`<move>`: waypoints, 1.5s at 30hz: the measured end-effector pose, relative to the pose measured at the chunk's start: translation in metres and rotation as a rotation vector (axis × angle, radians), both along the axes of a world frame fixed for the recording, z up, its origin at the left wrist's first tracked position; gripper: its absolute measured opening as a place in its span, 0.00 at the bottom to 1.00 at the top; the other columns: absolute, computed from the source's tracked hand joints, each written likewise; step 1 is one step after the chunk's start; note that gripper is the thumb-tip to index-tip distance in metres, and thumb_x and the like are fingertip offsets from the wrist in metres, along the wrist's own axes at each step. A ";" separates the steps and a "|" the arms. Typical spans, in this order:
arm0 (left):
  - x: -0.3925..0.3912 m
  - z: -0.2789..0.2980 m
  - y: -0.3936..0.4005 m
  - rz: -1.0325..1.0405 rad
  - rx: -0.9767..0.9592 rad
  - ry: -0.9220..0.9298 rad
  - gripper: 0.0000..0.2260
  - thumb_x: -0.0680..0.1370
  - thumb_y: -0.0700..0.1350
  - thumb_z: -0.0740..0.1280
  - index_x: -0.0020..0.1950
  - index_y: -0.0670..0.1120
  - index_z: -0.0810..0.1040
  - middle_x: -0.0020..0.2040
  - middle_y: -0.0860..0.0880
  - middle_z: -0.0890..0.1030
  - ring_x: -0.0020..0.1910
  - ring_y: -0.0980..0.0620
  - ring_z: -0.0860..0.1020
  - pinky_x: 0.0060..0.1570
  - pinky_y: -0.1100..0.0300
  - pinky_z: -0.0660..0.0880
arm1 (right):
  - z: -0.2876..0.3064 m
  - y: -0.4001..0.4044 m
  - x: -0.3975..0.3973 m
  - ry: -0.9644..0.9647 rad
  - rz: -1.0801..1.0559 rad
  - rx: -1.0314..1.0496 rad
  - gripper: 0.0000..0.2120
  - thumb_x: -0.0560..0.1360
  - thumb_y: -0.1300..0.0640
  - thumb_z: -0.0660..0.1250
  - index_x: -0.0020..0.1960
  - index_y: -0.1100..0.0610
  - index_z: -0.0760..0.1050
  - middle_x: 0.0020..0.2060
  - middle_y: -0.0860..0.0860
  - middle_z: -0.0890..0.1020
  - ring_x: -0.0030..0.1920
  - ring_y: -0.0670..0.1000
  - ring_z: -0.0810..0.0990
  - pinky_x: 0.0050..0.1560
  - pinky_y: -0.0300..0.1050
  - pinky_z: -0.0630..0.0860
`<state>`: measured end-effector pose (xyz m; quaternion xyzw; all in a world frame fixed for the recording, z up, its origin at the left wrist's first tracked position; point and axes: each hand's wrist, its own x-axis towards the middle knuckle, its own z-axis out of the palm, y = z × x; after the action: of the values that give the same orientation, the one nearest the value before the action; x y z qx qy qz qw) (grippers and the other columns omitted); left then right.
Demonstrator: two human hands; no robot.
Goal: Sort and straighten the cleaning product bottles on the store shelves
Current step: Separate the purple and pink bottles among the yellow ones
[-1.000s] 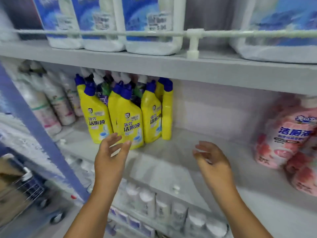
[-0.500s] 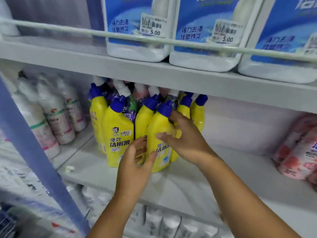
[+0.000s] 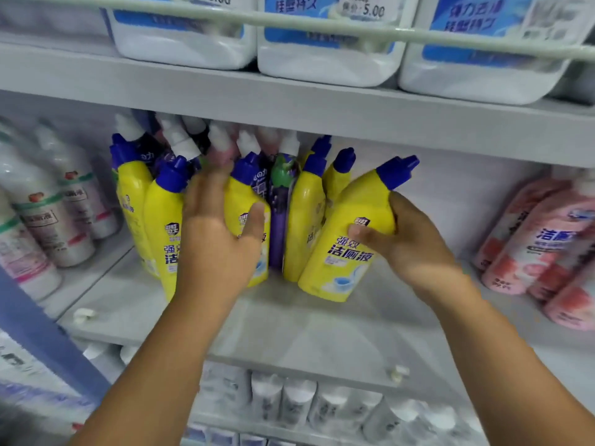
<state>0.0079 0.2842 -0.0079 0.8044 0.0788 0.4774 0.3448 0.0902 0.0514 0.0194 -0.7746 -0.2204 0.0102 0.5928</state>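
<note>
The right hand [image 3: 415, 243] gripped a yellow bottle [image 3: 351, 233] with a blue cap, tilted toward one o'clock, at the right end of the yellow group on the middle shelf [image 3: 322, 320]. The left hand [image 3: 219, 233], fingers spread, pressed against another yellow bottle [image 3: 246, 201]. Pink bottles [image 3: 541, 239] lay at three o'clock.

The grey middle shelf [image 3: 289, 320] carries yellow bottles [image 3: 306, 226] with blue caps at frame centre, white bottles [image 3: 64, 214] at left, pink bottles [image 3: 541, 239] at right. The upper shelf [image 3: 289, 101] holds white tubs [image 3: 325, 56].
</note>
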 end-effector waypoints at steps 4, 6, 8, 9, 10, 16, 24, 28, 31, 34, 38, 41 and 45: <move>0.033 0.012 0.002 0.077 -0.006 0.272 0.36 0.76 0.48 0.73 0.80 0.43 0.61 0.72 0.39 0.73 0.70 0.38 0.71 0.70 0.50 0.69 | -0.003 -0.041 0.038 -0.008 -0.185 -0.040 0.19 0.72 0.59 0.77 0.61 0.49 0.78 0.48 0.45 0.87 0.47 0.45 0.86 0.43 0.35 0.80; 0.039 0.013 0.001 0.189 0.062 0.411 0.39 0.75 0.50 0.74 0.80 0.44 0.59 0.71 0.37 0.73 0.67 0.33 0.73 0.64 0.43 0.72 | -0.010 -0.055 0.060 -0.003 -0.258 -0.086 0.20 0.72 0.58 0.77 0.61 0.48 0.77 0.50 0.46 0.86 0.48 0.47 0.85 0.48 0.41 0.80; 0.035 0.011 0.001 0.225 0.065 0.479 0.36 0.75 0.52 0.74 0.78 0.46 0.62 0.69 0.38 0.75 0.64 0.33 0.75 0.60 0.42 0.75 | -0.019 -0.067 0.084 -0.010 -0.321 -0.131 0.19 0.73 0.57 0.77 0.61 0.48 0.76 0.50 0.46 0.85 0.49 0.48 0.84 0.47 0.41 0.79; 0.031 0.009 0.001 0.206 0.030 0.478 0.32 0.76 0.52 0.74 0.76 0.47 0.66 0.67 0.39 0.77 0.62 0.34 0.76 0.58 0.43 0.76 | -0.022 -0.072 0.094 -0.020 -0.348 -0.152 0.18 0.73 0.56 0.76 0.61 0.48 0.76 0.49 0.46 0.84 0.50 0.49 0.84 0.45 0.40 0.77; 0.027 0.006 0.000 0.166 -0.021 0.464 0.28 0.76 0.52 0.74 0.72 0.48 0.69 0.63 0.41 0.79 0.60 0.36 0.77 0.55 0.45 0.76 | -0.025 -0.076 0.103 -0.029 -0.373 -0.171 0.18 0.74 0.55 0.75 0.61 0.48 0.75 0.49 0.46 0.83 0.50 0.50 0.83 0.45 0.40 0.76; -0.012 0.011 -0.028 0.055 -0.182 0.333 0.21 0.75 0.50 0.76 0.67 0.55 0.75 0.52 0.49 0.83 0.51 0.42 0.80 0.49 0.51 0.76 | -0.032 -0.095 0.133 -0.031 -0.359 -0.265 0.22 0.76 0.53 0.72 0.69 0.49 0.71 0.54 0.46 0.80 0.52 0.51 0.79 0.52 0.43 0.72; 0.013 0.009 -0.098 -0.299 -0.308 0.357 0.25 0.73 0.52 0.77 0.69 0.59 0.76 0.53 0.57 0.86 0.51 0.54 0.84 0.54 0.56 0.80 | -0.027 -0.125 0.145 -0.021 -0.316 -0.401 0.30 0.72 0.43 0.74 0.71 0.47 0.69 0.60 0.47 0.81 0.59 0.54 0.81 0.61 0.50 0.76; 0.071 -0.004 -0.139 -0.350 -0.204 0.369 0.27 0.75 0.48 0.76 0.73 0.55 0.73 0.54 0.57 0.79 0.54 0.51 0.78 0.51 0.60 0.72 | -0.029 -0.136 0.127 0.028 -0.499 -0.308 0.37 0.71 0.43 0.76 0.74 0.53 0.67 0.67 0.54 0.77 0.64 0.56 0.78 0.65 0.49 0.74; 0.112 -0.002 -0.156 -0.361 -0.158 0.335 0.25 0.76 0.48 0.75 0.72 0.52 0.73 0.55 0.52 0.81 0.53 0.49 0.78 0.50 0.59 0.72 | -0.034 -0.135 0.099 -0.118 -0.606 -0.129 0.23 0.74 0.51 0.76 0.65 0.57 0.73 0.58 0.56 0.78 0.57 0.55 0.79 0.56 0.47 0.75; 0.142 0.001 -0.156 -0.385 -0.116 0.415 0.26 0.77 0.48 0.73 0.73 0.51 0.71 0.60 0.49 0.81 0.57 0.47 0.79 0.54 0.57 0.74 | -0.033 -0.125 0.074 -0.237 -0.482 -0.039 0.10 0.77 0.58 0.73 0.55 0.52 0.76 0.52 0.54 0.80 0.45 0.47 0.80 0.50 0.42 0.79; 0.126 0.000 -0.142 -0.285 -0.090 0.198 0.23 0.75 0.53 0.69 0.68 0.47 0.76 0.59 0.47 0.81 0.55 0.47 0.81 0.56 0.48 0.79 | -0.014 -0.107 0.045 -0.182 -0.298 -0.038 0.10 0.78 0.62 0.66 0.49 0.46 0.78 0.47 0.47 0.83 0.46 0.44 0.83 0.42 0.38 0.78; 0.085 -0.013 -0.112 0.016 -0.074 -0.039 0.15 0.75 0.48 0.72 0.59 0.45 0.79 0.55 0.46 0.80 0.52 0.42 0.79 0.54 0.46 0.77 | -0.003 -0.084 0.036 -0.118 -0.183 0.014 0.14 0.78 0.67 0.65 0.47 0.47 0.78 0.45 0.50 0.85 0.45 0.54 0.85 0.49 0.50 0.81; 0.073 -0.039 -0.067 0.078 -0.220 0.203 0.23 0.70 0.60 0.75 0.59 0.50 0.76 0.56 0.51 0.79 0.55 0.47 0.79 0.55 0.47 0.78 | 0.016 -0.025 0.048 -0.126 -0.085 -0.018 0.08 0.77 0.60 0.67 0.48 0.47 0.81 0.47 0.48 0.85 0.50 0.55 0.85 0.57 0.59 0.80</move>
<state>0.0804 0.2167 -0.0469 0.8023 0.1964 0.3950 0.4022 0.1379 0.0263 0.0357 -0.7876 -0.2241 -0.0620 0.5707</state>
